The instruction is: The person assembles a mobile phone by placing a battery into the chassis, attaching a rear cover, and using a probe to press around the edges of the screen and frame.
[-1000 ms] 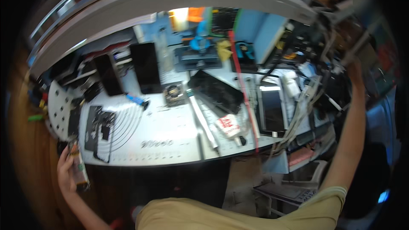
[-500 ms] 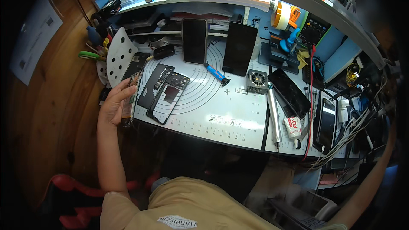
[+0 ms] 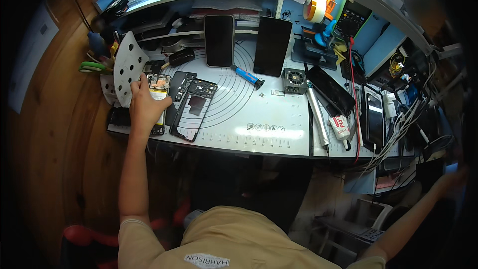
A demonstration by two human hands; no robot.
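My left hand grips an opened smartphone by its sides, thumb on the right edge and fingers on the left. Its circuit board and battery face up. The phone lies on or just above the left end of the work mat. Right beside it are a dark phone back cover and a black phone mid-frame. Far off at the right rim, my right hand reaches beyond the bench; it is dim and smeared, and its fingers do not show clearly. Something blue-white is next to it.
Two dark phones, one and a larger one, stand upright behind a blue syringe. Rightward are a small fan, a silver pen-shaped tool, a white tube and tangled cables. A perforated white holder stands left.
My left hand has brought the opened phone from a tilted hold at the mat's left edge down beside the back cover, board facing up. My right hand has come into view at the right.
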